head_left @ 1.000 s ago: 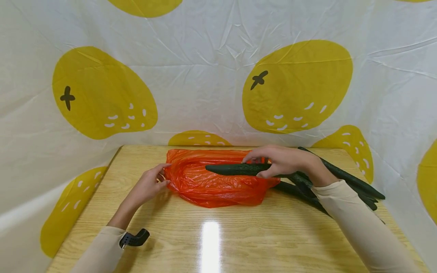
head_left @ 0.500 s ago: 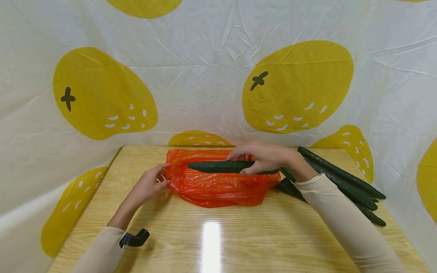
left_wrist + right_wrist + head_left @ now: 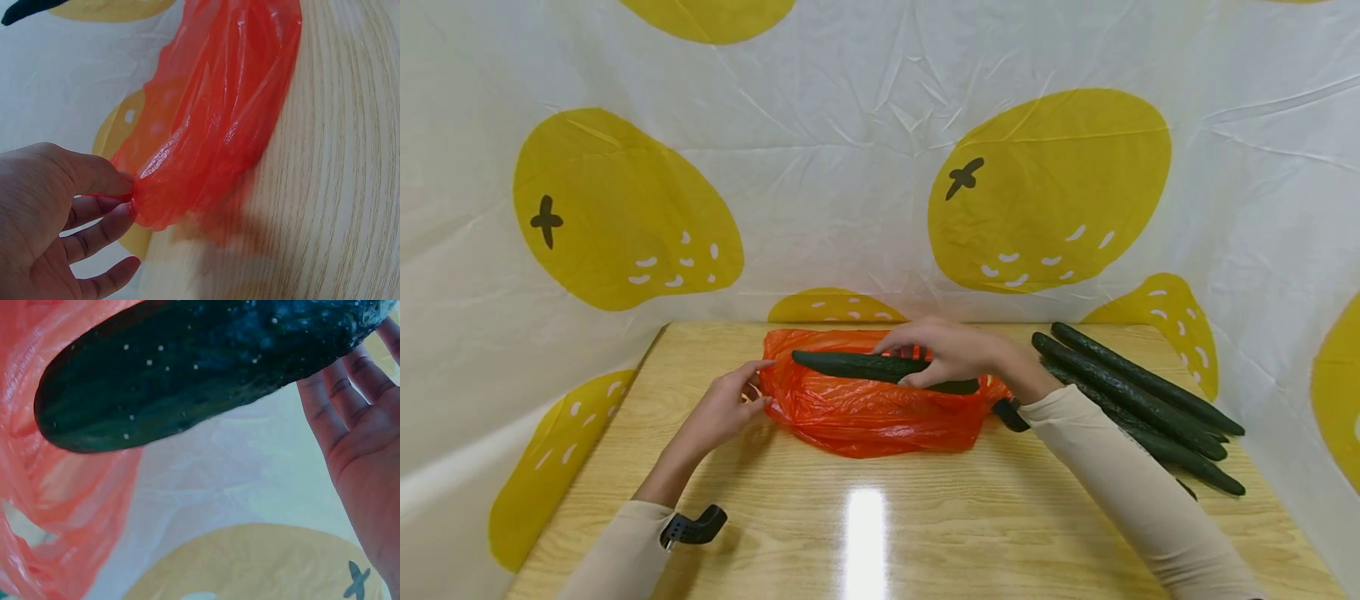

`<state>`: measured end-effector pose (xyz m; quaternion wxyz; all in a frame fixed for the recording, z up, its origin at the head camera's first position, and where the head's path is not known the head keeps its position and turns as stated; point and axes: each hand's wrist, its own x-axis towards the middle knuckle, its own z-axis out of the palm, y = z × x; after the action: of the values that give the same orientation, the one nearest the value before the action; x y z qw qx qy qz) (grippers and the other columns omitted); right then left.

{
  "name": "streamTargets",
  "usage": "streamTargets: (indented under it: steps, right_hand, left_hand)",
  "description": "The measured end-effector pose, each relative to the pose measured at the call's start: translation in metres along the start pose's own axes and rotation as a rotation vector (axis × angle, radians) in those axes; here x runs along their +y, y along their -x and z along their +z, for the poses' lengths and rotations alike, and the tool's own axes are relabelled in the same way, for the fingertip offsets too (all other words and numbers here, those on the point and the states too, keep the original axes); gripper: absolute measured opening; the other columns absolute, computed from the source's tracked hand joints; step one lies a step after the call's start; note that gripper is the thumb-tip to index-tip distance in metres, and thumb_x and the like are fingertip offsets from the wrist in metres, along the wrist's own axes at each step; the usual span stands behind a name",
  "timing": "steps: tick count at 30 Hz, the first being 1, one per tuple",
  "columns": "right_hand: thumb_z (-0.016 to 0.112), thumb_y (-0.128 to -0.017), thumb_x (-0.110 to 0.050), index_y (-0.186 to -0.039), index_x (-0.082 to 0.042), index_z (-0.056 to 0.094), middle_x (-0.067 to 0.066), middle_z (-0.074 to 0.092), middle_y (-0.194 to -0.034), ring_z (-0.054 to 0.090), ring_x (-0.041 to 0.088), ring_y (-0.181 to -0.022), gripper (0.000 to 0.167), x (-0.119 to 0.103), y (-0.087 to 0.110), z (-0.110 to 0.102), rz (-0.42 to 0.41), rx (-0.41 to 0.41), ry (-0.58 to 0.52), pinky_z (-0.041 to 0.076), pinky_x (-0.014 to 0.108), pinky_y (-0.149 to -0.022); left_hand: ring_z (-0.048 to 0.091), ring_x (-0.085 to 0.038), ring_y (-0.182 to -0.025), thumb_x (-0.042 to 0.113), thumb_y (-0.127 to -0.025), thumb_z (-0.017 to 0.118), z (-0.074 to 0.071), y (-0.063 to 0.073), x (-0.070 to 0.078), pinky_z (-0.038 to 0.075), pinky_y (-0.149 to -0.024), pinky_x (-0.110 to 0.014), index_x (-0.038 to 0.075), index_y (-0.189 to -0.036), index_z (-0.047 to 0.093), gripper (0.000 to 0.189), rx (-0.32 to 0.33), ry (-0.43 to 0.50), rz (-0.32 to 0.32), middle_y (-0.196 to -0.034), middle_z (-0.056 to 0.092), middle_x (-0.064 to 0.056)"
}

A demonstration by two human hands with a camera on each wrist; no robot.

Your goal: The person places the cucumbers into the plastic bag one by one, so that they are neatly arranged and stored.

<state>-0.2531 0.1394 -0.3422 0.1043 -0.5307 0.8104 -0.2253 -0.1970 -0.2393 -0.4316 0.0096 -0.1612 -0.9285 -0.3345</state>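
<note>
A red plastic bag (image 3: 865,417) lies spread on the table, its opening gathered upward. My left hand (image 3: 730,404) pinches the bag's left edge between thumb and fingers, as the left wrist view shows up close. Above the bag, my right hand (image 3: 951,354) grips a long dark green cucumber (image 3: 857,365) held nearly level, its tip pointing left. In the right wrist view the cucumber's blunt end (image 3: 112,394) overlaps the red plastic, with the fingers (image 3: 337,394) along its far side.
Several more cucumbers (image 3: 1131,396) lie side by side on the right of the wooden table (image 3: 760,533). A dark cucumber end (image 3: 1011,414) shows at the bag's right edge. A white cloth with yellow fruit prints (image 3: 850,208) hangs behind.
My right hand has carried the cucumber leftward and a little lower over the bag, uncovering more of the cucumbers at right. My left hand keeps its place on the bag's edge.
</note>
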Motion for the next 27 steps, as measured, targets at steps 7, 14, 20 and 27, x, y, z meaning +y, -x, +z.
streamTargets:
  steps: [7,14,20,27]
  right_hand:
    - [0.072,-0.095,-0.033,-0.142,-0.016,0.058,-0.001,0.062,-0.135,0.06,0.014,-0.114,0.052,0.008,-0.006,0.012,0.055,-0.02,-0.032,0.051,0.037,-0.097]
    - [0.071,-0.096,-0.032,-0.143,-0.015,0.057,0.0,0.062,-0.135,0.06,0.016,-0.114,0.051,0.012,-0.01,0.021,0.078,-0.021,-0.037,0.051,0.04,-0.097]
    - [0.071,-0.096,-0.032,-0.144,-0.018,0.056,-0.003,0.062,-0.136,0.06,0.014,-0.113,0.052,0.013,-0.015,0.027,0.106,-0.045,-0.026,0.05,0.04,-0.099]
    - [0.069,-0.097,-0.038,-0.146,-0.022,0.055,-0.006,0.061,-0.136,0.06,0.013,-0.114,0.054,0.016,-0.017,0.038,0.15,-0.088,0.012,0.05,0.038,-0.098]
  left_hand:
    - [0.064,-0.02,-0.084,-0.003,-0.088,0.073,0.0,0.001,0.0,0.056,-0.075,-0.035,-0.002,-0.142,0.053,0.058,0.001,0.002,0.002,-0.095,0.067,-0.008]
    - [0.064,-0.019,-0.084,-0.003,-0.088,0.073,-0.001,0.001,0.001,0.056,-0.075,-0.034,-0.003,-0.142,0.053,0.057,0.003,0.001,0.008,-0.095,0.067,-0.008]
    - [0.064,-0.019,-0.083,-0.002,-0.088,0.073,-0.001,0.0,0.001,0.056,-0.074,-0.033,-0.003,-0.141,0.053,0.057,0.004,0.0,0.012,-0.094,0.068,-0.007]
    - [0.064,-0.019,-0.083,-0.002,-0.088,0.073,0.0,-0.001,0.001,0.056,-0.073,-0.033,-0.003,-0.142,0.053,0.057,-0.006,0.004,-0.001,-0.094,0.066,-0.007]
